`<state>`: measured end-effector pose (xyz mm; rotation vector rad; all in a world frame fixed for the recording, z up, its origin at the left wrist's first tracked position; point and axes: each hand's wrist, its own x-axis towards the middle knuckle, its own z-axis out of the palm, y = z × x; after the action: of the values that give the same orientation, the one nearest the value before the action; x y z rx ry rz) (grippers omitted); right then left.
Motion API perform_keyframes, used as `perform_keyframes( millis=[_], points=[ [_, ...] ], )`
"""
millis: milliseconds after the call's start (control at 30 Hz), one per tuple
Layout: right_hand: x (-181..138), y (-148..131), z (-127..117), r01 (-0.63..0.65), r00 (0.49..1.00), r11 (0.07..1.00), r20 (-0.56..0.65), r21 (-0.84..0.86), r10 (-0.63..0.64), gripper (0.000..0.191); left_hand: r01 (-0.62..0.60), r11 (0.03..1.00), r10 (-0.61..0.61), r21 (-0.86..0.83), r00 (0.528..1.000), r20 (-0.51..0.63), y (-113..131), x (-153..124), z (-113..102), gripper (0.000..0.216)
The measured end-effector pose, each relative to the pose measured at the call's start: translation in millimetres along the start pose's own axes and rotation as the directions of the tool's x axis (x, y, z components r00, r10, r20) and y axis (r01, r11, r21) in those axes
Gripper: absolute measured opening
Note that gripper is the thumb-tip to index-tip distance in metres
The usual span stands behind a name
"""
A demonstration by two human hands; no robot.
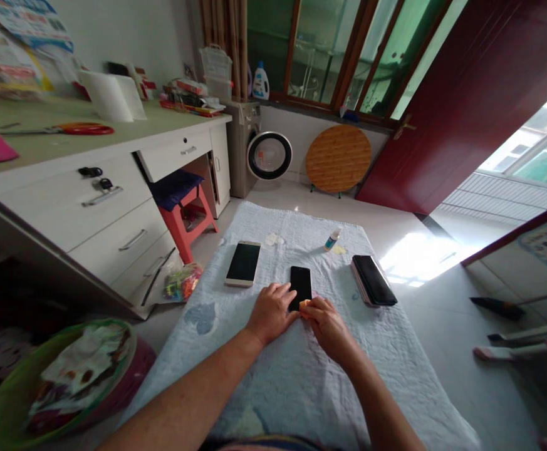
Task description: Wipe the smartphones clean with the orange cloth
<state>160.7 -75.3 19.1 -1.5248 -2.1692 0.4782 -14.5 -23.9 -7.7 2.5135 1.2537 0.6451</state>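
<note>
A black smartphone (301,283) lies screen up in the middle of the cloth-covered table. My left hand (273,311) is at its lower left, with fingertips on its left side and the thumb along its bottom edge, holding it in place. Between the thumb and fingers of my right hand (327,322) is a small orange piece (304,305), pressed against the phone's lower right corner; its exact kind is too small to tell. To the left lies a larger white-framed phone (243,263). A phone in a folding case (373,280) is on the right. Behind them stands a small spray bottle (333,238).
A light blue cloth (235,376) covers the table. Drawers (113,219) and a red stool (193,216) stand on the left, near a waste basket (135,357). Farther back are a washing machine (244,150) with its door open and a round wooden board (338,158).
</note>
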Motion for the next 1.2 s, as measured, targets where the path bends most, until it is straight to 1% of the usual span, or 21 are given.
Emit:
perform_keyframes(
  millis=[67,133,200,300,400,567,733,867,967,1033,1100,1200],
  points=[
    [5,7,1,-0.017,1.0,1.0,-0.014,-0.009,0.017,0.026,-0.01,1.0,0.01,0.004,1.0,0.007,0,0,0,0.048],
    [16,18,3,-0.039,0.997,0.999,-0.065,-0.036,0.037,0.029,-0.016,1.0,0.016,0.006,1.0,0.014,0,1,-1,0.049],
    [30,30,6,-0.058,0.991,0.997,-0.121,-0.058,0.051,0.031,-0.019,1.0,0.019,0.006,1.0,0.015,-1,1,-1,0.049],
    [54,47,9,-0.103,0.983,0.992,-0.16,-0.071,0.091,0.031,-0.023,1.0,0.023,0.003,1.0,0.016,-1,2,-1,0.05],
    [74,57,10,-0.156,0.968,0.984,-0.209,-0.083,0.135,0.031,-0.022,1.0,0.022,-0.003,1.0,0.016,-1,2,-2,0.051],
    [96,60,15,-0.161,0.969,0.977,-0.209,-0.139,0.13,0.029,-0.015,1.0,0.015,-0.01,1.0,0.014,-1,2,-2,0.048],
    [109,50,24,-0.085,0.984,0.98,-0.167,-0.182,0.055,0.029,-0.019,1.0,0.019,-0.021,1.0,0.014,-1,3,-4,0.048],
    [109,39,26,0.0,0.993,0.981,-0.119,-0.196,-0.024,0.028,-0.002,0.998,0.002,-0.067,1.0,0.004,1,3,-5,0.047],
    [98,30,24,0.077,0.993,0.981,-0.07,-0.176,-0.09,0.027,0.044,0.993,-0.047,-0.112,0.998,-0.028,0,3,-2,0.062],
    [87,23,22,0.121,0.991,0.982,-0.047,-0.145,-0.129,0.027,0.059,0.99,-0.069,-0.132,0.995,-0.075,-2,2,3,0.072],
    [74,17,21,0.134,0.99,0.984,-0.033,-0.118,-0.139,0.027,0.041,0.987,-0.061,-0.152,0.99,-0.124,-4,2,7,0.08],
    [58,9,19,0.1,0.995,0.989,-0.017,-0.108,-0.102,0.024,0.01,0.987,-0.039,-0.162,0.983,-0.178,-6,1,10,0.088]
  ],
)
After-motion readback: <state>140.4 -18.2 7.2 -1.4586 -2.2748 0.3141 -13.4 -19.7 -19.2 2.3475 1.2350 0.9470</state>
